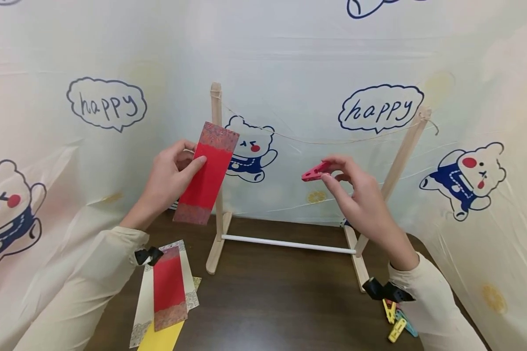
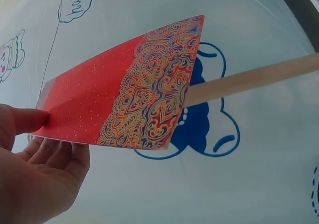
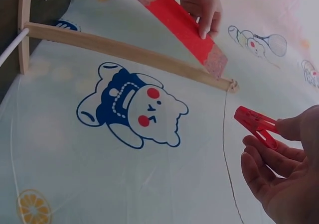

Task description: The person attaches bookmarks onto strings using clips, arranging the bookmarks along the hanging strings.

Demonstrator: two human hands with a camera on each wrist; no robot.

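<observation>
My left hand [image 1: 172, 173] pinches a red paper card [image 1: 210, 170] by its left edge, thumb on the front and fingers behind. Patterned bands cross both ends of the card, one showing large in the left wrist view [image 2: 154, 84]. The card overlaps the left post of a wooden frame [image 1: 216, 107] in the head view. Between thumb and fingertips my right hand [image 1: 355, 195] holds a red clothespin [image 1: 314, 172], its nose pointing left. A thin string [image 1: 316, 142] sags between the tops of the two posts, above the clothespin in the head view.
At the table's left lie another red card [image 1: 169, 287], cream cards [image 1: 142, 302] and a yellow card [image 1: 162, 337], overlapping. Several clothespins [image 1: 396, 330] sit by my right sleeve. A white rod [image 1: 290, 243] joins the frame's feet. A printed curtain [image 1: 272, 58] hangs behind.
</observation>
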